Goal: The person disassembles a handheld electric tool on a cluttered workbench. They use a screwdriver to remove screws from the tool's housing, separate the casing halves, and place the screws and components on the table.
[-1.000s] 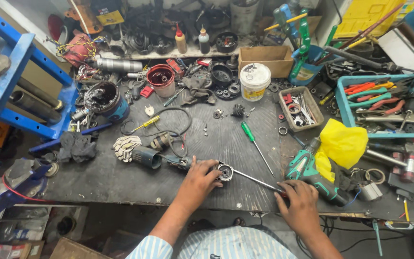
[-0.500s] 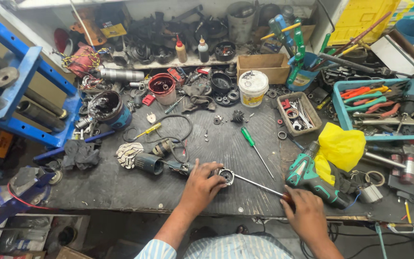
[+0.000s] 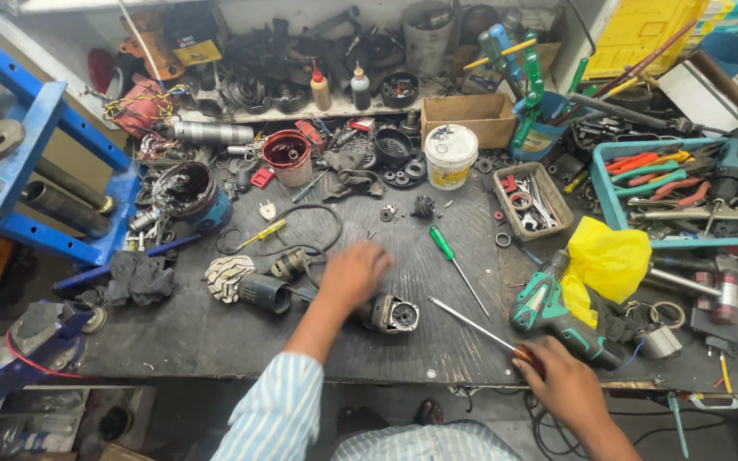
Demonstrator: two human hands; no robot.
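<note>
Left hand (image 3: pixel 354 275) lifted off the motor head (image 3: pixel 390 315) since half a second ago, now blurred above the desk (image 3: pixel 215 329), fingers loosely spread, holding nothing. Right hand (image 3: pixel 557 374) clamped on the screwdriver (image 3: pixel 471 323). Motor head at five o'clock from the left hand, just beside.

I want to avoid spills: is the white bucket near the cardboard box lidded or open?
Lidded. The white bucket stands upright with a flat white lid covering its top; no contents show.
</note>
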